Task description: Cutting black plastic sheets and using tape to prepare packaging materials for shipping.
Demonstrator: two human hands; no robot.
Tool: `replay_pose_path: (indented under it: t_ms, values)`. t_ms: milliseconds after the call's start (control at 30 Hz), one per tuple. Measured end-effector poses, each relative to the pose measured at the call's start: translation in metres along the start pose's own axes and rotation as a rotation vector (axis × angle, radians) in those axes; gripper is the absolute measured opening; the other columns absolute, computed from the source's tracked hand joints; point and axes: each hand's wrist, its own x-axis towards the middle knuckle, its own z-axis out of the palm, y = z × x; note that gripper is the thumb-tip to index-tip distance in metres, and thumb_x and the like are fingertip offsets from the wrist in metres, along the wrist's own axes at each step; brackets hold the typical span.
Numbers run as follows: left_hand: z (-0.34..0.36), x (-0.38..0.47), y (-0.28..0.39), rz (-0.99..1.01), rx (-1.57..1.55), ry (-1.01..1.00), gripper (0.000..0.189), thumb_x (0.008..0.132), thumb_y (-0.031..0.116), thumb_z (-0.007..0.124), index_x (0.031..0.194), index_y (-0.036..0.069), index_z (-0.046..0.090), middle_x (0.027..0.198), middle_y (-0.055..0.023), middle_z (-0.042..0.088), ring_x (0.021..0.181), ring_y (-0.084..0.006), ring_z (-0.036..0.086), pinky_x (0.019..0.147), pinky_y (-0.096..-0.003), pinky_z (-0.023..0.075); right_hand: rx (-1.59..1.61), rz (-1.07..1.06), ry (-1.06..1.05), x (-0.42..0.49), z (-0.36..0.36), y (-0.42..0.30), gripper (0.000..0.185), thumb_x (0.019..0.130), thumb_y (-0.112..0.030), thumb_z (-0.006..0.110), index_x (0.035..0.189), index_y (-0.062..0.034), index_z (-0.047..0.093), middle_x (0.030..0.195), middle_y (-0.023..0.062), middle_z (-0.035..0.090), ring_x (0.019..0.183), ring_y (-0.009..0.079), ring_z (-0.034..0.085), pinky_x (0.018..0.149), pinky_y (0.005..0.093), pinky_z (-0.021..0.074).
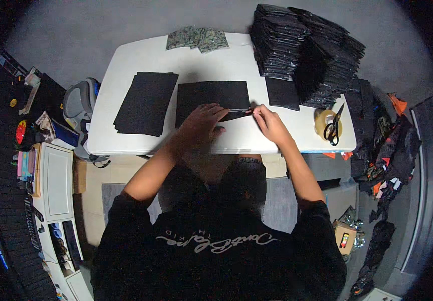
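Observation:
A flat black rectangular piece (212,92), perhaps a bag or folded cloth, lies on the white table in front of me. My left hand (203,118) rests across its near edge, fingers spread toward the right and the thumb lower down. Whether it grips the edge cannot be made out. With thumb and fingertips, my right hand (269,120) pinches the near right corner. Between the hands that edge is slightly lifted, and a thin shiny strip (237,110) shows along it. Left of this piece lies a small stack of similar black sheets (146,103).
Tall stacks of black plastic-wrapped packets (280,41) stand at the back right, a black piece (282,92) before them. Black-handled scissors (333,128) lie on a tape roll (319,122) at the right. Camouflage packets (197,38) lie on the far edge of the white table (126,60).

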Motion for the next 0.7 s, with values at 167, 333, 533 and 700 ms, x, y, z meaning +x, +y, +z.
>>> replay_pose_path:
  t_ms: [167,333,533,700]
  values:
    - [0.022,0.008,-0.023,0.135,0.137,0.072,0.034,0.093,0.015,0.066,0.123,-0.002,0.066,0.121,-0.0175,0.068,0.119,-0.0348,0.063,0.105,-0.0453,0.0516,-0.028,0.045,-0.01,0.005,-0.002,0.005,0.017,0.104,-0.017,0.06,0.105,-0.0002,0.06,0.097,0.0191,0.072,0.086,0.0391,0.07,0.078,0.0417,0.054]
    - [0.021,0.006,-0.031,0.193,0.073,0.151,0.029,0.094,0.011,0.064,0.119,-0.003,0.068,0.122,-0.0185,0.069,0.122,-0.0331,0.064,0.103,-0.0441,0.0542,-0.042,-0.305,0.012,0.013,-0.008,-0.011,0.02,0.094,-0.013,0.073,0.108,-0.0004,0.068,0.103,0.0168,0.073,0.1,0.0351,0.07,0.088,0.0416,0.0552]
    - [0.015,0.005,-0.03,0.104,-0.019,0.108,0.029,0.096,0.01,0.062,0.122,-0.002,0.068,0.128,-0.0179,0.069,0.124,-0.0332,0.063,0.106,-0.044,0.0526,-0.054,-0.27,-0.06,0.016,0.003,0.01,0.014,0.091,-0.011,0.075,0.101,-0.0014,0.072,0.113,0.0139,0.075,0.11,0.0326,0.069,0.096,0.0404,0.0551]
    - [0.006,-0.012,-0.049,0.189,-0.026,0.116,0.03,0.098,0.01,0.061,0.124,-0.001,0.067,0.127,-0.0188,0.069,0.122,-0.0347,0.064,0.105,-0.0444,0.0528,0.03,-0.032,-0.029,0.011,0.009,0.011,0.013,0.094,-0.013,0.073,0.097,-0.0007,0.069,0.106,0.0133,0.075,0.086,0.0282,0.068,0.079,0.037,0.0547]
